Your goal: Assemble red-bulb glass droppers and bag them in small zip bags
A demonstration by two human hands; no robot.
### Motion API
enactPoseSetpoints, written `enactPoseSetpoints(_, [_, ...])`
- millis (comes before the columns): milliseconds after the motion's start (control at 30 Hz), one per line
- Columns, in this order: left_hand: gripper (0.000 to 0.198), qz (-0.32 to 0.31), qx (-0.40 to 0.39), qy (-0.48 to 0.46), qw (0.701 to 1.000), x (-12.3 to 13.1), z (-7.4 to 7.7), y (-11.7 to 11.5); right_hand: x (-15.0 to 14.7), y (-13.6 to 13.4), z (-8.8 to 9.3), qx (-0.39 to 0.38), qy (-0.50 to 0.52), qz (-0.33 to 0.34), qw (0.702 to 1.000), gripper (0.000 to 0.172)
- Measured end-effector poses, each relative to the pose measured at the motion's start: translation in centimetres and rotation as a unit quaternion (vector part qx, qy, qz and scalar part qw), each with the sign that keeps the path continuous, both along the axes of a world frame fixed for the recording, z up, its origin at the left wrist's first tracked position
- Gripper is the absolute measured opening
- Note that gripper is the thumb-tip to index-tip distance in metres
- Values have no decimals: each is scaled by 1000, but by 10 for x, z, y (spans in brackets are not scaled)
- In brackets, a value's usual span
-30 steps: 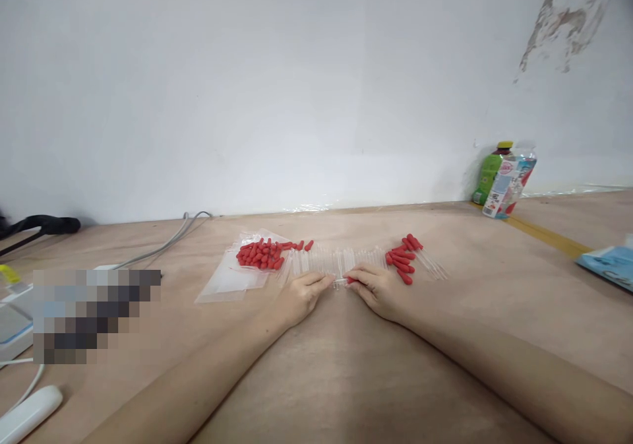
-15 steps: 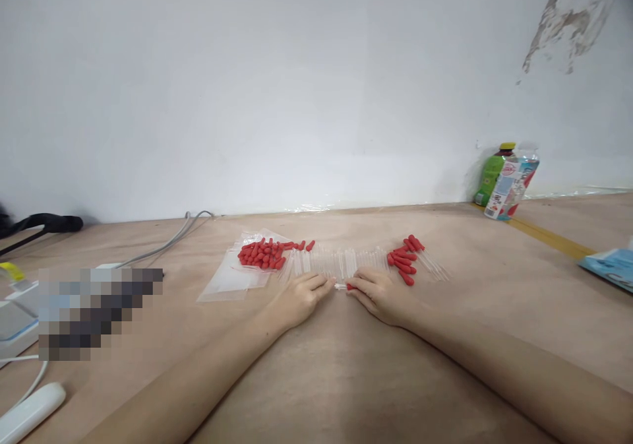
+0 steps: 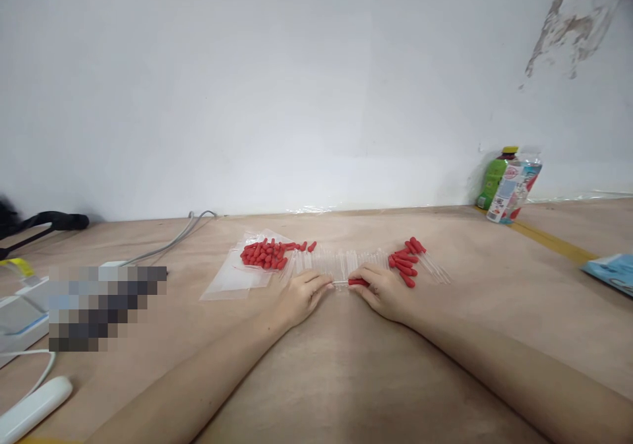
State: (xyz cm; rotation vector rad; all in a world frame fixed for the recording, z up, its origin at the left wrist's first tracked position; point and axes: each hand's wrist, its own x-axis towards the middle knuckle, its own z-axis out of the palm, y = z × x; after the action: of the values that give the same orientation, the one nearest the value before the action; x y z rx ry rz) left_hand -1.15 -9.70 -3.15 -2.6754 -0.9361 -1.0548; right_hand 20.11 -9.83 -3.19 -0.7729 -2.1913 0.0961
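My left hand (image 3: 301, 295) pinches the clear end of a thin dropper tube (image 3: 341, 283) at the table's middle. My right hand (image 3: 380, 290) is closed on the red rubber bulb (image 3: 357, 282) at the tube's other end. Just behind my fingers lies a row of several clear tubes (image 3: 341, 260). A pile of loose red bulbs (image 3: 264, 254) rests on a clear plastic bag (image 3: 232, 278) to the left. To the right lie several finished droppers with red bulbs (image 3: 405, 260).
Two drink bottles (image 3: 509, 181) stand against the white wall at the right. A blue packet (image 3: 613, 270) lies at the right edge. At the left are a grey cable (image 3: 168, 241), a white device (image 3: 34, 410), a black object (image 3: 44, 222) and a blurred patch.
The red bulb now shows further out from my right fingers, along the tube. Both hands stay close together at the same spot. The view has shifted slightly.
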Motion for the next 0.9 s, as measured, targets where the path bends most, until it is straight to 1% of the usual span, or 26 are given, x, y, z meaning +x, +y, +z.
enactPoseSetpoints(367, [19, -16, -24, -3, 1000, 5, 2, -6, -3, -3, 1, 21, -23, 21, 999, 10])
enactPoseSetpoints(600, [20, -19, -39, -2, 999, 8, 2, -7, -3, -5, 4, -3, -20, 33, 999, 12])
enactPoseSetpoints(667, [20, -19, -42, -12, 999, 9, 2, -7, -2, -3, 6, -33, 2, 43, 999, 13])
enactPoseSetpoints(767, [20, -11, -61, -38, 997, 10, 3, -8, -2, 1, 8, -118, 74, 52, 989, 13])
enactPoseSetpoints(833, [22, -17, -76, -45, 996, 10, 4, -10, -2, 4, 10, -182, 135, 45, 973, 20])
enactPoseSetpoints(900, [25, -22, -80, -44, 996, 7, 7, -10, 0, 9, 15, -237, 204, 37, 949, 28])
